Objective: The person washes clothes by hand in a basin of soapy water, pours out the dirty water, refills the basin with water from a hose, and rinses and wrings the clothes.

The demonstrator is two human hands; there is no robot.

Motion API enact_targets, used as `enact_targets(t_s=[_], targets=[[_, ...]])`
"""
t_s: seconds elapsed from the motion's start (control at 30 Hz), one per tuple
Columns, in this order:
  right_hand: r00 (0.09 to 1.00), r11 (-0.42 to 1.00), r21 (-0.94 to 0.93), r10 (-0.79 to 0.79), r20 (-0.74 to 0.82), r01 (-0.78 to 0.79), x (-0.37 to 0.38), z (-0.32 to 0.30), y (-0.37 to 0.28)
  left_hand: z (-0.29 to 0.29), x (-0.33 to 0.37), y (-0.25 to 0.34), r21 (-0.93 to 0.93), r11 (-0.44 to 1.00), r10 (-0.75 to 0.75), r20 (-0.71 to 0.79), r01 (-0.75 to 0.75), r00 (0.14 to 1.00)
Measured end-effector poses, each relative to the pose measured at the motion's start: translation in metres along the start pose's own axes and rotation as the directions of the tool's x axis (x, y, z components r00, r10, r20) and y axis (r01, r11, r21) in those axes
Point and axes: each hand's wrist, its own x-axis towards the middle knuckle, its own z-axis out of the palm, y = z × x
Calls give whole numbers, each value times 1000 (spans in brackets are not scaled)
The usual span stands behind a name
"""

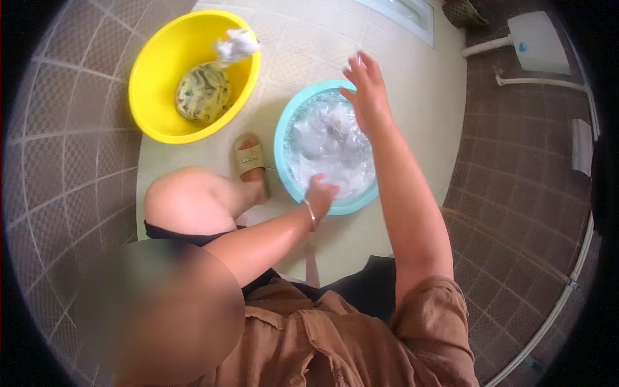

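A light-blue round basin (282, 151) stands on the floor before me, holding water and a soaked white cloth (329, 138). Over its near rim is my left hand (320, 195), a bracelet on the wrist; its slightly blurred fingers are apart, close to the cloth, with nothing visible in them. My right hand (369, 93) is raised above the basin's far right rim, fingers loosely bent and apart, holding nothing. To the left, a yellow tub (151, 97) contains a patterned cloth bundle (204, 93). A crumpled white cloth (236, 47) shows by its right wall; whether it touches is unclear.
My foot in a tan slipper (249, 158) is between the tub and the basin. A brown tiled wall (71, 122) rises on the left, another on the right with pipes (541, 82) and a white tank (538, 42). A white-framed panel (403, 16) lies at the far side.
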Motion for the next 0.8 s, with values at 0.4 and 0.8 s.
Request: enact_targets(t_s=[0.4, 0.8], targets=[[934, 78, -992, 352, -65, -98, -126, -111, 264, -8, 11, 88, -368, 930, -39, -63, 13, 997], [939, 934, -109, 331, -92, -340, -196, -91, 6, -4, 18, 32, -21, 955, -295, 47, 296, 954]])
